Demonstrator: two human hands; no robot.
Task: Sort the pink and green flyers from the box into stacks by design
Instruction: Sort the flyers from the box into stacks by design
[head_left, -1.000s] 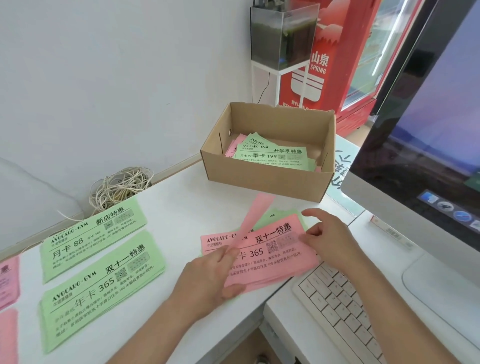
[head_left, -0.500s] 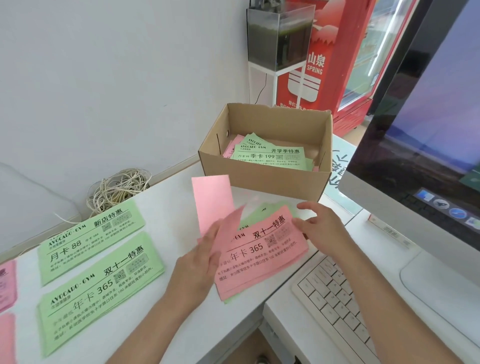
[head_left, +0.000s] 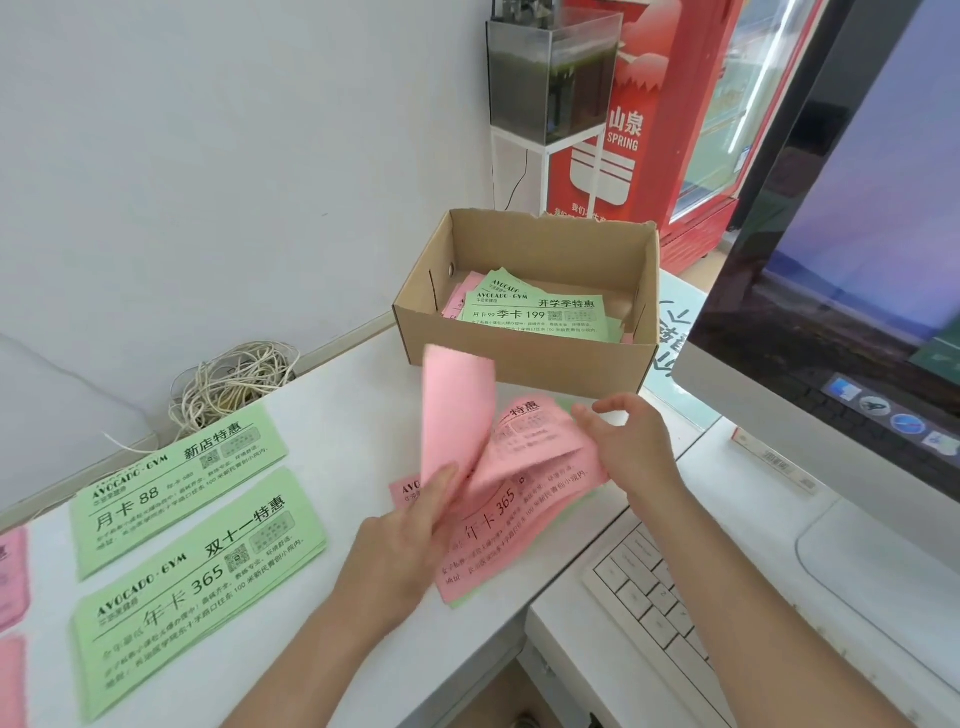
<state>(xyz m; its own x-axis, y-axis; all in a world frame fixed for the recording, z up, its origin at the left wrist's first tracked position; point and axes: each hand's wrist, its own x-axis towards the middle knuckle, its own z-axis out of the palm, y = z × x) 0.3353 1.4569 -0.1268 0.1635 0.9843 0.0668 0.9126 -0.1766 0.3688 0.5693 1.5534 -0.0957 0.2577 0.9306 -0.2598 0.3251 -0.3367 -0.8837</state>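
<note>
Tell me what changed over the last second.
The left hand has peeled the top pink flyer off the pink pile and swung it upright, blank back showing, pinching its lower edge. The right hand stayed at the pile's right end. Box, green stacks unmoved.

pink flyers (head_left: 511, 512), green flyers (head_left: 176, 525), brown box (head_left: 524, 358), white table (head_left: 343, 395)
</note>
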